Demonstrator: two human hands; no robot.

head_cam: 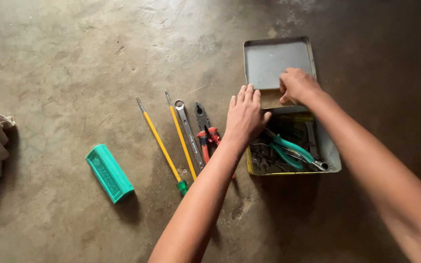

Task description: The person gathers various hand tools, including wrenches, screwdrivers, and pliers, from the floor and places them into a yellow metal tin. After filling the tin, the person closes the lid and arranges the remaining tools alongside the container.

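Here the left hand [244,116] lies flat, fingers together, on the tin [293,141]; right hand's [296,85] fingers curl on its lid [274,58].

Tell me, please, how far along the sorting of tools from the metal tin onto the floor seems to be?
Laid out on the floor: two yellow screwdrivers, a spanner and red-handled pliers. In hand: the left hand rests on the tin's edge, and the right hand is at its back rim by the open lid. Left: teal-handled pliers and other tools inside.
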